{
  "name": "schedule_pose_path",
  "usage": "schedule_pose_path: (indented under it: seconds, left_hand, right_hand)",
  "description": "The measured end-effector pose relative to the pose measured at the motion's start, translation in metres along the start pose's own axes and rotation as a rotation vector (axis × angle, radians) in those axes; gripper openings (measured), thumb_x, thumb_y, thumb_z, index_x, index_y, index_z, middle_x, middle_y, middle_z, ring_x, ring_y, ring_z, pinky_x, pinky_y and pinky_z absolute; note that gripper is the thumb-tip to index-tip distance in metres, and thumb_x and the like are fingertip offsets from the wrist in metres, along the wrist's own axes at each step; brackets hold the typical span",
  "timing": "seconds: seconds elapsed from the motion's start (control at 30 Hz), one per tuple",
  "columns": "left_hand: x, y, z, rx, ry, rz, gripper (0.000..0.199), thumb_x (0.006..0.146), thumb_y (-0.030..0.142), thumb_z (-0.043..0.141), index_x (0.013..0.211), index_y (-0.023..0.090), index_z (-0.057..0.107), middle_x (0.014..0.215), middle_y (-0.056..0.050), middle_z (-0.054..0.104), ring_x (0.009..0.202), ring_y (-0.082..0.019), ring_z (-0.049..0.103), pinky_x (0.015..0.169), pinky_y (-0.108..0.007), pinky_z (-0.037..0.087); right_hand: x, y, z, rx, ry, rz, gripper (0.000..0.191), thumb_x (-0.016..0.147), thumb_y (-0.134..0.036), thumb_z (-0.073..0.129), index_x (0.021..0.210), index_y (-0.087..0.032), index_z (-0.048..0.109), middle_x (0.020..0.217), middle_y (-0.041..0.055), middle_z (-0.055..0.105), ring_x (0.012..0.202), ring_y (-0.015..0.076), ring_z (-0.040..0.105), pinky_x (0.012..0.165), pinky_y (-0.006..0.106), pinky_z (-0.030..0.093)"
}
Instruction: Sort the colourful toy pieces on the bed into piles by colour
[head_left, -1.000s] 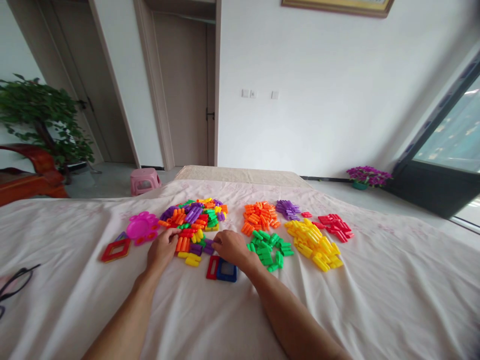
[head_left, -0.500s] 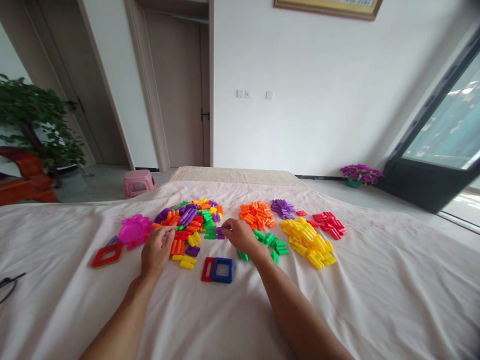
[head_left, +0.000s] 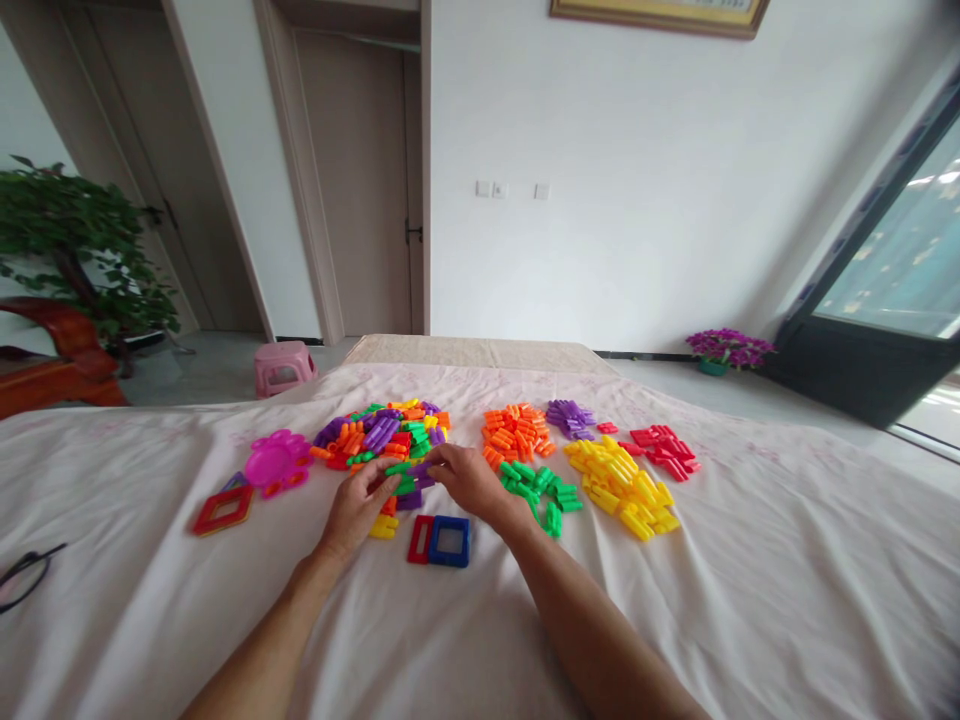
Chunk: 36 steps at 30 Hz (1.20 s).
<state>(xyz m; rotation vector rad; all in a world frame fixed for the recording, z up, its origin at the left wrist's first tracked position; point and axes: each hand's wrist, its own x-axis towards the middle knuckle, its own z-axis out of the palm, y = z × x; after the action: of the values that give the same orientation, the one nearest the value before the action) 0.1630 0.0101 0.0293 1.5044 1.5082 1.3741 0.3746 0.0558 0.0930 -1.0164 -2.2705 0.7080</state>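
Between my two hands, a green toy block [head_left: 406, 485] and a purple toy block [head_left: 422, 474] are joined end to end. My left hand [head_left: 358, 505] pinches the green one, and my right hand [head_left: 469, 483] has its fingers closed on the purple one. Just beyond them lies a mixed heap of blocks [head_left: 381, 432] in purple, orange, green, red and yellow, partly hidden by my left hand. Sorted piles sit to the right: orange blocks [head_left: 517, 430], green blocks [head_left: 534, 482], purple blocks [head_left: 570, 418], yellow blocks [head_left: 619, 480] and red blocks [head_left: 666, 450].
A blue square frame [head_left: 451, 520] and a red frame [head_left: 421, 539] lie nearest me. At left are a magenta paw-shaped piece [head_left: 276, 460], a red square frame [head_left: 223, 530] and a black cable-like item [head_left: 30, 572]. A pale cloth [head_left: 750, 600] covers the surface.
My left hand has moved right from the mixed heap and taken the green block. My right hand, holding the joined pair, has shifted slightly left and closer to it.
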Motion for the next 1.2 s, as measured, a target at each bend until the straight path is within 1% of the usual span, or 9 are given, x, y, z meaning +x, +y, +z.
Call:
schedule_pose_path:
  seconds: [0.23, 0.5, 0.67, 0.8, 0.97, 1.03, 1.1, 1.17, 1.2]
  left_hand:
    - [0.001, 0.002, 0.009, -0.094, 0.007, 0.0, 0.049, 0.081, 0.051, 0.067, 0.114, 0.015, 0.067, 0.107, -0.009, 0.075, 0.1, -0.025, 0.071, 0.09, -0.036, 0.057]
    - [0.002, 0.004, 0.012, -0.142, 0.008, -0.024, 0.052, 0.077, 0.052, 0.071, 0.111, 0.014, 0.068, 0.107, -0.011, 0.076, 0.099, -0.026, 0.072, 0.086, -0.037, 0.059]
    - [0.001, 0.007, 0.014, -0.188, 0.004, -0.049, 0.051, 0.078, 0.054, 0.07, 0.112, 0.015, 0.067, 0.104, -0.01, 0.076, 0.096, -0.025, 0.073, 0.085, -0.035, 0.058]
    - [-0.003, 0.016, 0.021, -0.27, -0.087, -0.044, 0.049, 0.082, 0.053, 0.066, 0.113, 0.016, 0.066, 0.11, -0.01, 0.075, 0.102, -0.024, 0.071, 0.091, -0.035, 0.057]
    - [-0.005, 0.02, 0.021, -0.334, -0.193, -0.09, 0.052, 0.084, 0.054, 0.064, 0.117, 0.014, 0.066, 0.11, -0.011, 0.074, 0.1, -0.025, 0.072, 0.089, -0.037, 0.058]
    - [-0.004, 0.017, 0.017, -0.308, -0.16, -0.106, 0.053, 0.082, 0.055, 0.065, 0.117, 0.014, 0.067, 0.107, -0.01, 0.075, 0.098, -0.026, 0.072, 0.086, -0.037, 0.059]
    - [-0.002, 0.013, 0.013, -0.234, -0.088, -0.101, 0.053, 0.081, 0.056, 0.066, 0.116, 0.016, 0.068, 0.105, -0.009, 0.076, 0.097, -0.025, 0.072, 0.085, -0.036, 0.059]
    - [-0.001, 0.009, 0.012, -0.148, -0.029, -0.061, 0.05, 0.081, 0.055, 0.065, 0.114, 0.018, 0.069, 0.106, -0.008, 0.076, 0.1, -0.025, 0.072, 0.088, -0.036, 0.058]
    - [-0.001, 0.007, 0.012, -0.103, -0.022, -0.029, 0.047, 0.082, 0.054, 0.064, 0.113, 0.019, 0.07, 0.108, -0.007, 0.075, 0.103, -0.024, 0.071, 0.091, -0.036, 0.057]
  right_hand:
    - [0.001, 0.006, -0.009, 0.014, 0.0, -0.065, 0.017, 0.092, -0.018, 0.057, 0.102, -0.018, 0.071, 0.098, 0.0028, 0.074, 0.089, 0.0153, 0.067, 0.079, 0.023, 0.047]
    - [0.002, 0.012, -0.01, -0.027, 0.003, -0.083, 0.017, 0.094, -0.02, 0.055, 0.103, -0.018, 0.069, 0.1, 0.0049, 0.072, 0.093, 0.0169, 0.065, 0.085, 0.026, 0.047]
    - [0.0, 0.011, -0.003, 0.066, 0.056, -0.094, 0.012, 0.096, -0.022, 0.051, 0.1, -0.019, 0.061, 0.093, 0.0023, 0.069, 0.086, 0.0151, 0.064, 0.079, 0.025, 0.048]
    - [-0.004, 0.0, 0.011, 0.113, 0.032, -0.052, 0.015, 0.102, -0.03, 0.041, 0.105, -0.022, 0.053, 0.085, -0.0004, 0.066, 0.077, 0.0142, 0.063, 0.071, 0.024, 0.047]
    - [-0.004, -0.002, 0.016, 0.064, 0.1, -0.014, 0.014, 0.102, -0.034, 0.043, 0.102, -0.022, 0.052, 0.088, 0.0013, 0.066, 0.082, 0.016, 0.064, 0.076, 0.026, 0.048]
    - [-0.002, 0.006, 0.01, 0.119, 0.151, 0.011, 0.017, 0.102, -0.035, 0.04, 0.101, -0.022, 0.051, 0.086, 0.0013, 0.066, 0.08, 0.0156, 0.064, 0.074, 0.026, 0.049]
    - [0.002, 0.017, 0.001, 0.179, 0.261, 0.046, 0.02, 0.102, -0.036, 0.038, 0.099, -0.021, 0.051, 0.088, 0.0022, 0.066, 0.079, 0.0151, 0.065, 0.074, 0.026, 0.05]
    - [0.005, 0.027, -0.007, 0.223, 0.341, 0.062, 0.02, 0.101, -0.036, 0.041, 0.099, -0.02, 0.052, 0.09, 0.0032, 0.067, 0.08, 0.0148, 0.066, 0.074, 0.026, 0.051]
    - [0.006, 0.031, -0.009, 0.236, 0.345, 0.065, 0.019, 0.099, -0.036, 0.044, 0.099, -0.02, 0.054, 0.09, 0.0033, 0.067, 0.08, 0.0148, 0.067, 0.073, 0.026, 0.051]
